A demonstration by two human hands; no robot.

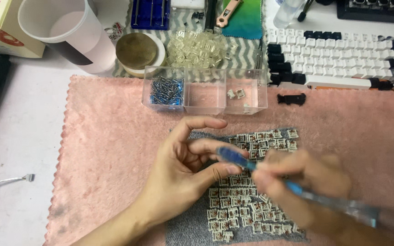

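Centrally, held part: a small keyboard-switch piece, too hidden to make out clearly, sits pinched at the tips of my left hand (185,166), thumb and forefinger closed narrowly about it, above the grey mat.
Tool: a slim translucent blue brush-like pen (297,189) is gripped in my right hand (297,182), fingers curled shut round its shaft; its blue tip meets my left fingertips. The right hand is blurred.
Work surface beneath: a small grey cloth mat (192,228) carries a dense spread of small white-and-brown switch parts (247,200), lying directly below both hands.
Underlay: a wide pink fleece towel (110,150) with a scalloped edge lies under the grey mat.
Sorting tray: a clear plastic three-compartment box (204,95) stands on the towel's far edge, just beyond my hands; its left compartment holds small metal springs (166,90), its right compartment a few white bits, its middle compartment looks bare.
Behind the tray: a heap of clear plastic switch housings (197,48) rests on a grey-and-white zigzag cloth, beside a round brass-coloured tin lid (137,50).
Far left: a tall white plastic cup (69,32).
Far right: a black-and-white keyboard (338,57), with a small black clip-shaped piece (291,99) on the towel near it.
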